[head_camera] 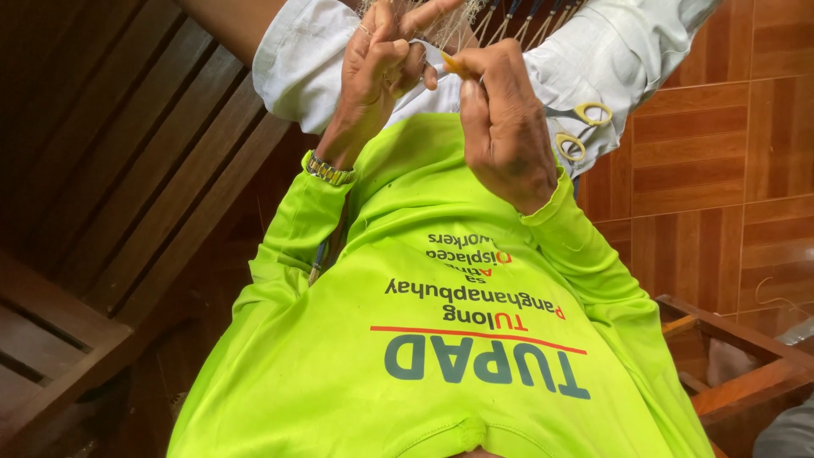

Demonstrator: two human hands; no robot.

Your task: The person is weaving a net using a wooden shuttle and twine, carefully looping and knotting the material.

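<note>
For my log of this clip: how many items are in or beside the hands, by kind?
Hands: 2, left hand and right hand
Scissors with yellow handles: 1
Metal wristwatch: 1
Small yellow tool pinched in the right hand: 1
Netting: 1
Total: 6

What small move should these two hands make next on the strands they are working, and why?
Probably draw the small yellow tool in the right hand through the strands while the left hand keeps them pinched. Both hands meet at the fibres, and the scissors lie unused on the pale cloth.
</note>
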